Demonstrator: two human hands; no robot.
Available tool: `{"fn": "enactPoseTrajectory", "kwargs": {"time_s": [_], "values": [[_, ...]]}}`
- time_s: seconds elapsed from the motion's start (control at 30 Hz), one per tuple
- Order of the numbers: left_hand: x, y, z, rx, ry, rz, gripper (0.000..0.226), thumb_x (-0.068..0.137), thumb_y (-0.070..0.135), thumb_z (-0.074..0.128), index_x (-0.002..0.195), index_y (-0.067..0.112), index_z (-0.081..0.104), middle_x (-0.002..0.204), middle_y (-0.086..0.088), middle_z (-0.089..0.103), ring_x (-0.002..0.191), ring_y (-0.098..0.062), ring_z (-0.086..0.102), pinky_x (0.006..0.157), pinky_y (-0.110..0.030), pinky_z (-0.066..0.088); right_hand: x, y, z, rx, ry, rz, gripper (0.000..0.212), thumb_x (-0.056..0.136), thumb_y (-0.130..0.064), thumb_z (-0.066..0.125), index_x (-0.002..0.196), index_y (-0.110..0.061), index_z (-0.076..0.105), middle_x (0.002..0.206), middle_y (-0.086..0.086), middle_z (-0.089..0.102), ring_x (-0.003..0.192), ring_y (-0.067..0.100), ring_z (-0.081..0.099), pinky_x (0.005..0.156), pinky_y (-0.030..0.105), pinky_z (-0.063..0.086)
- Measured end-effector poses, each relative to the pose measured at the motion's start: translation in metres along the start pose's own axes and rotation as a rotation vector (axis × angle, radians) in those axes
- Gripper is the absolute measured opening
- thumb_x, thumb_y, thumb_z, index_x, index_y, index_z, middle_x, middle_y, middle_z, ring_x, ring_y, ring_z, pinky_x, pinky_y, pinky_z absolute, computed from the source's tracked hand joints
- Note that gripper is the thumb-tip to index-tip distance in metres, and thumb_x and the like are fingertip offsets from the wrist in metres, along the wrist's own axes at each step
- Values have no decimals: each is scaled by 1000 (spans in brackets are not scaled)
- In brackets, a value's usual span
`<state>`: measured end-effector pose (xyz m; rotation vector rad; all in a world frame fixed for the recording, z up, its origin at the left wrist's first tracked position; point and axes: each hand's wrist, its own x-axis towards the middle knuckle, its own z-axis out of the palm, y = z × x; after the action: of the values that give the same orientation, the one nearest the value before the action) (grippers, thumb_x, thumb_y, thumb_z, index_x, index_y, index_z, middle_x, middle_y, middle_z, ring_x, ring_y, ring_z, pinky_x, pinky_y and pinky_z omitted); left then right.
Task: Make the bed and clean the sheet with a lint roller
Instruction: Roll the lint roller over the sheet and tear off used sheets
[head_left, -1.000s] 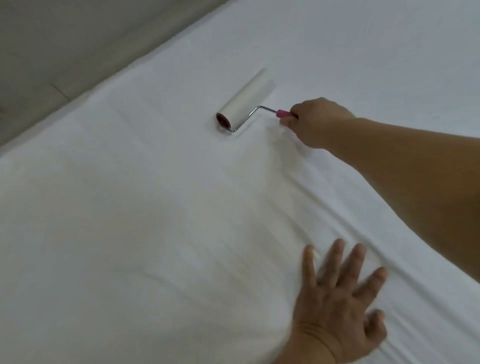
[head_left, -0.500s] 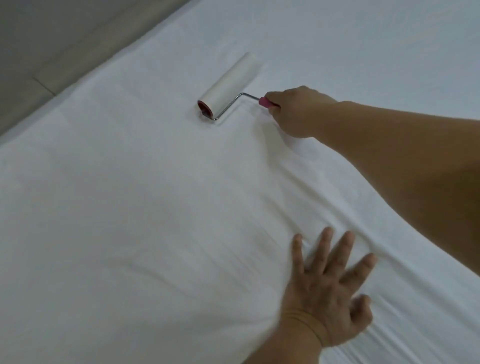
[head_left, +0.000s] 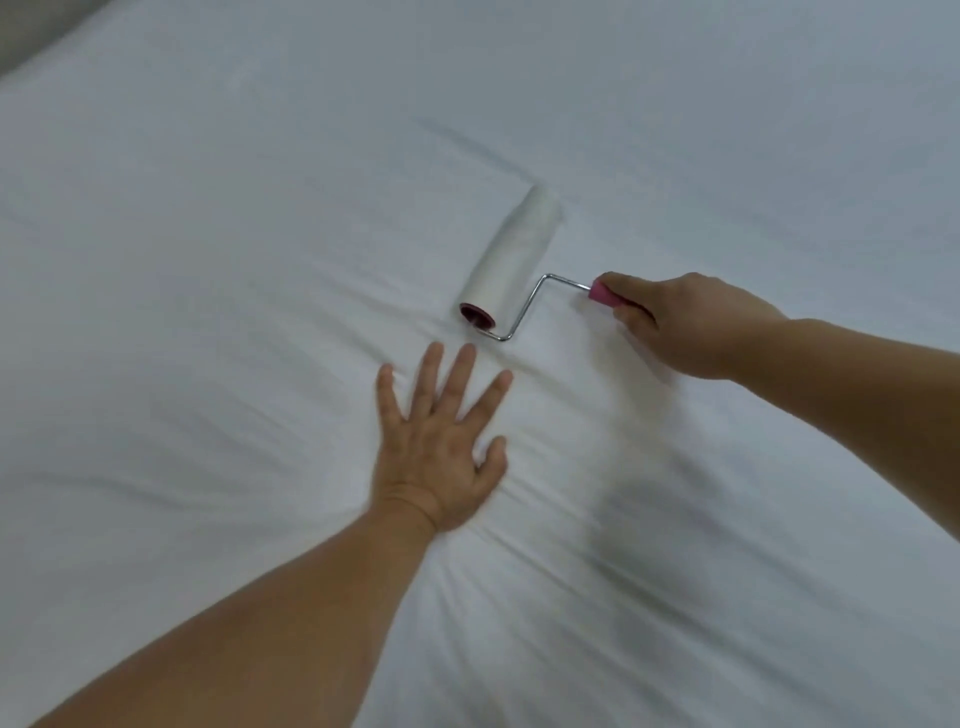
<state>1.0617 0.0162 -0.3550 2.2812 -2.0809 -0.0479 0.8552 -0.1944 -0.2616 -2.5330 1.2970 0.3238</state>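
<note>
Curling round the pink plastic handle (head_left: 602, 294) of the white paper-wrapped lint roller (head_left: 511, 262), the right hand (head_left: 691, 325) makes a closed grip, and a bent silver wire arm (head_left: 524, 312) runs from it to the roll lying on the white cotton bed sheet (head_left: 208, 260). The left hand (head_left: 441, 441) presses flat on the creased sheet just beside the roll's near end, fingers spread apart.
</note>
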Motion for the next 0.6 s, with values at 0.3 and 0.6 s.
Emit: {"fn": "enactPoseTrajectory", "kwargs": {"time_s": [0.3,0.6], "values": [[-2,7,0,22,34,-17,67,88,52,30,153,36,28,165,-3,15,151,-33,8,112,-67,2,-188,134,33,-17,-36,249,43,93,-72,15,134,-63,22,110,2,67,94,30,61,82,40,53],[1,9,-5,41,-65,-69,68,92,60,12,154,36,21,163,-12,17,148,-40,10,115,-68,9,-357,187,69,9,-8,445,41,98,-64,19,133,-53,37,89,-3,60,80,26,55,68,35,45]]}}
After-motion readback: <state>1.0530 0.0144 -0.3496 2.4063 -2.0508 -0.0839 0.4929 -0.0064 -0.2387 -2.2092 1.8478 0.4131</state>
